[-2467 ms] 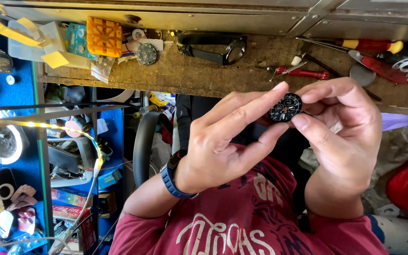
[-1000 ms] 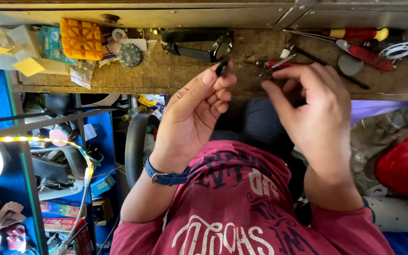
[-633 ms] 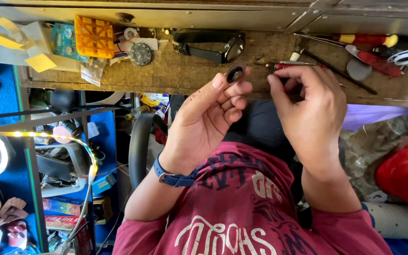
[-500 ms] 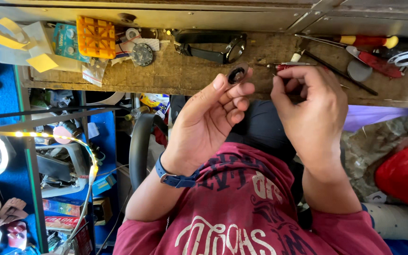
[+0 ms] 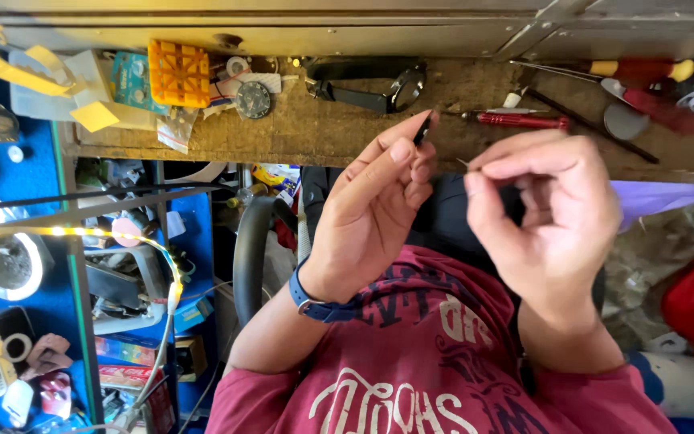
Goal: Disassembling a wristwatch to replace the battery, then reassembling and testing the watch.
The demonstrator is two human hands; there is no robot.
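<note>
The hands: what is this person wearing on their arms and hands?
Both hands are bare, with no gloves or rings that I can see. The left hand has a dark blue watch strap round its wrist. The right hand has nothing on its wrist. Dark red shirt sleeves with pale lettering cover the upper arms.

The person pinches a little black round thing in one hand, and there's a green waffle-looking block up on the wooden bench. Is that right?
Not quite. The block on the wooden bench is orange, not green, as the head view shows. The left hand does pinch the little black round thing.

Orange block (image 5: pixel 178 74), red screwdriver (image 5: pixel 520 120) (wooden bench (image 5: pixel 323 128)), black strap (image 5: pixel 363 88).
</note>
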